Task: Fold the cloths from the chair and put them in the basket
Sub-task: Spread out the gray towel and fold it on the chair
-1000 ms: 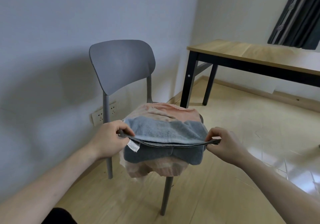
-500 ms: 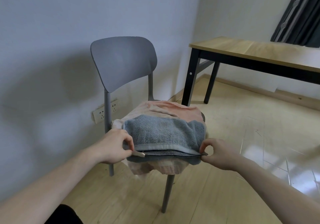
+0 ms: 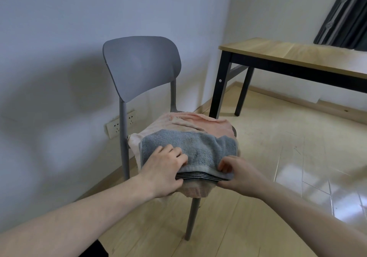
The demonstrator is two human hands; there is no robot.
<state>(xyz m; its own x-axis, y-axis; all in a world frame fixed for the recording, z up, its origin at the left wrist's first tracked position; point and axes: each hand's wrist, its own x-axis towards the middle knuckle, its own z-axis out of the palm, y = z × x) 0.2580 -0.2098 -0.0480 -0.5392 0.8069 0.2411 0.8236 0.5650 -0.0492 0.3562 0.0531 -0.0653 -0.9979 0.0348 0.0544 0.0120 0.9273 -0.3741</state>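
Observation:
A folded grey-blue towel (image 3: 190, 147) with a striped hem lies on a pink cloth (image 3: 200, 121) on the seat of a grey chair (image 3: 142, 68). My left hand (image 3: 162, 171) holds the towel's near left edge, fingers on top and thumb by the hem. At the near right corner, my right hand (image 3: 238, 174) pinches the towel with curled fingers. The pink cloth hangs over the seat's front edge below the towel. No basket is in view.
A wooden table (image 3: 297, 52) with black legs stands at the right by the far wall. A wall socket (image 3: 119, 124) sits low behind the chair. Dark curtains (image 3: 345, 12) hang at the top right. The floor is pale wood.
The towel's near edge, held stretched above the pile a second ago, now lies folded down on the seat. Both hands moved inward and lower onto the towel.

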